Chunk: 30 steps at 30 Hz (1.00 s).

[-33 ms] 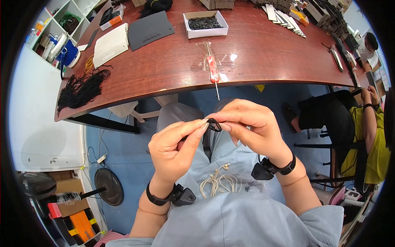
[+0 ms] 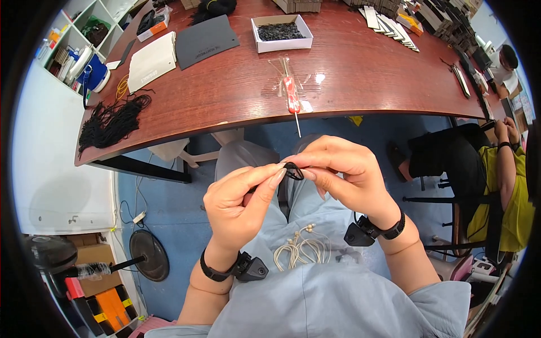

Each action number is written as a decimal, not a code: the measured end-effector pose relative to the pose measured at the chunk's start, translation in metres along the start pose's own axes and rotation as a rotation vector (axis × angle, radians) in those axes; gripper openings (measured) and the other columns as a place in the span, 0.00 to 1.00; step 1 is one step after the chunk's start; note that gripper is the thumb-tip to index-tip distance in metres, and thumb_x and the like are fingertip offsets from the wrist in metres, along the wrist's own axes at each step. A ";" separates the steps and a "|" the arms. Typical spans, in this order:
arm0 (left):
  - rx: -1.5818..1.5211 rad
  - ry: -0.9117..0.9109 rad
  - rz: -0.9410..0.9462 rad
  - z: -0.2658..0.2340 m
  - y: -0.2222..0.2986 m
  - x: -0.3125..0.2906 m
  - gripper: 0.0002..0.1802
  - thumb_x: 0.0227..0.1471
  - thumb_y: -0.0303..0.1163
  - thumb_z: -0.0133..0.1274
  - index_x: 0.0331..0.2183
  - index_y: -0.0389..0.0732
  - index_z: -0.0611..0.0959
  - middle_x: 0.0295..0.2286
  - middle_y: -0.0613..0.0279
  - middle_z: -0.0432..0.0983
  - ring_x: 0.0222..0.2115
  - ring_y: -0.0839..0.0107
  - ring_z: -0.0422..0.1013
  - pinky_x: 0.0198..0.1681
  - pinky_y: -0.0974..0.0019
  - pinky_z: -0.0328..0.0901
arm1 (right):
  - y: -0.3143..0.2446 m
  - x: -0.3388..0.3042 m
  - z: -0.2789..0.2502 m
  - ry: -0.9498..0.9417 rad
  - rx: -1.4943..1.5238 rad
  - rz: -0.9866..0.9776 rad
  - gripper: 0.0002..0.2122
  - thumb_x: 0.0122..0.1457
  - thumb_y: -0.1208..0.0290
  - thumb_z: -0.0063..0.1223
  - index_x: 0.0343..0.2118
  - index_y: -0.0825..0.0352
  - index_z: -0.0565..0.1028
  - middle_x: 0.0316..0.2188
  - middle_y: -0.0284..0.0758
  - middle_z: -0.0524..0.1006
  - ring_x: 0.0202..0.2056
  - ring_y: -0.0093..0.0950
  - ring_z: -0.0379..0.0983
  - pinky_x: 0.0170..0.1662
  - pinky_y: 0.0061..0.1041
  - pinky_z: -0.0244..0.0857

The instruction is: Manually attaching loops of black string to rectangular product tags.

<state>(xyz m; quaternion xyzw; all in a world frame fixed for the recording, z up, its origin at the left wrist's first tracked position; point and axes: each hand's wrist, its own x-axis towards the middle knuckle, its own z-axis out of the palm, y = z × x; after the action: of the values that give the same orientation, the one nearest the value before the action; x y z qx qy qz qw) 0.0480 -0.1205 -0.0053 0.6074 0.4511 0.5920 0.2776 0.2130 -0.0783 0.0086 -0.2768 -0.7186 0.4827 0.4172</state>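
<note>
A small looped black cord (image 2: 293,170) is pinched between my two hands, just beyond the table's near edge and above my lap. My left hand (image 2: 242,197) grips its left side between thumb and fingertips. From the right, my right hand (image 2: 344,174) pinches the other side. Parts of the cord are hidden behind the fingers. On my lap below lies a bundle of cream cords (image 2: 303,248) with small bead-like ends. A screwdriver-like tool with a red handle (image 2: 291,94) is taped to the table, its thin metal shaft sticking out over the edge toward my hands.
On the reddish-brown table (image 2: 225,96) lie a heap of black cords (image 2: 115,121), a cream sheet (image 2: 152,63), a dark grey sheet (image 2: 205,42) and a white box (image 2: 309,44) of small black pieces. A person in yellow (image 2: 510,191) sits at the right. A fan (image 2: 149,255) stands lower left.
</note>
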 end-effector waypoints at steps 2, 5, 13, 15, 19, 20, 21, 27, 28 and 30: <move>-0.003 0.010 0.002 0.001 0.000 0.000 0.08 0.38 0.19 0.53 0.27 0.34 0.79 0.13 0.68 0.65 0.12 0.86 0.52 0.13 0.80 0.46 | -0.001 0.001 0.000 0.005 -0.085 -0.050 0.10 0.44 0.82 0.50 0.32 0.69 0.74 0.26 0.34 0.71 0.20 0.19 0.67 0.20 0.15 0.59; 0.000 0.010 0.001 0.001 0.000 -0.001 0.08 0.38 0.19 0.53 0.27 0.34 0.79 0.13 0.68 0.65 0.12 0.86 0.52 0.13 0.81 0.46 | 0.003 0.002 0.001 0.020 -0.184 -0.157 0.10 0.43 0.83 0.50 0.32 0.69 0.73 0.25 0.35 0.71 0.22 0.22 0.68 0.21 0.16 0.60; 0.086 0.002 0.016 0.004 0.004 -0.001 0.07 0.38 0.18 0.52 0.27 0.33 0.79 0.13 0.67 0.66 0.12 0.85 0.54 0.13 0.80 0.48 | 0.008 0.002 0.004 0.108 -0.589 -0.427 0.11 0.37 0.81 0.53 0.28 0.67 0.74 0.22 0.32 0.71 0.20 0.25 0.68 0.19 0.18 0.62; 0.142 -0.005 0.035 0.005 0.005 -0.002 0.08 0.38 0.18 0.52 0.27 0.33 0.78 0.13 0.65 0.66 0.11 0.83 0.55 0.13 0.79 0.50 | 0.010 0.002 0.004 0.129 -0.653 -0.484 0.11 0.35 0.80 0.54 0.27 0.67 0.74 0.21 0.30 0.71 0.20 0.24 0.68 0.19 0.18 0.61; 0.205 -0.046 0.041 0.005 0.007 -0.001 0.09 0.38 0.18 0.51 0.28 0.33 0.78 0.13 0.63 0.66 0.11 0.80 0.56 0.13 0.77 0.51 | 0.010 0.001 0.005 0.150 -0.747 -0.528 0.11 0.34 0.79 0.54 0.25 0.67 0.74 0.20 0.30 0.71 0.18 0.24 0.67 0.18 0.17 0.60; 0.228 -0.052 0.044 0.005 0.008 -0.001 0.09 0.38 0.18 0.51 0.28 0.33 0.78 0.13 0.62 0.66 0.11 0.80 0.56 0.13 0.77 0.52 | 0.010 0.002 0.005 0.170 -0.749 -0.537 0.10 0.34 0.80 0.54 0.25 0.67 0.74 0.20 0.30 0.71 0.18 0.24 0.67 0.17 0.16 0.60; 0.251 -0.058 0.046 0.004 0.008 -0.001 0.09 0.38 0.18 0.51 0.28 0.33 0.78 0.13 0.62 0.66 0.11 0.79 0.57 0.13 0.77 0.52 | 0.009 0.001 0.005 0.169 -0.748 -0.537 0.10 0.34 0.80 0.54 0.25 0.67 0.74 0.20 0.30 0.71 0.18 0.24 0.67 0.17 0.16 0.60; 0.173 0.012 0.024 0.003 0.009 -0.002 0.05 0.42 0.19 0.49 0.27 0.32 0.77 0.16 0.63 0.68 0.14 0.81 0.60 0.17 0.79 0.55 | 0.004 -0.002 -0.001 0.136 -0.286 -0.163 0.07 0.39 0.82 0.52 0.25 0.68 0.75 0.19 0.31 0.72 0.17 0.17 0.66 0.18 0.13 0.58; 0.172 0.010 0.025 0.002 0.009 -0.004 0.05 0.42 0.19 0.49 0.27 0.32 0.77 0.16 0.63 0.68 0.14 0.81 0.60 0.17 0.79 0.55 | 0.005 -0.003 -0.004 0.101 -0.191 -0.110 0.07 0.40 0.82 0.52 0.25 0.68 0.76 0.19 0.31 0.72 0.18 0.16 0.66 0.18 0.12 0.57; -0.010 0.068 -0.123 -0.001 0.007 -0.007 0.04 0.45 0.21 0.46 0.27 0.32 0.75 0.20 0.63 0.70 0.18 0.81 0.62 0.20 0.80 0.57 | 0.004 -0.004 -0.005 0.067 -0.095 -0.057 0.06 0.41 0.82 0.52 0.25 0.68 0.76 0.19 0.31 0.72 0.18 0.14 0.66 0.19 0.12 0.57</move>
<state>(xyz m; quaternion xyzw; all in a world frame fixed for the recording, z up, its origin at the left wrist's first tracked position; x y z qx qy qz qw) 0.0496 -0.1296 -0.0019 0.5565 0.4939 0.5964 0.3011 0.2188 -0.0774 0.0041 -0.2918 -0.7340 0.4264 0.4408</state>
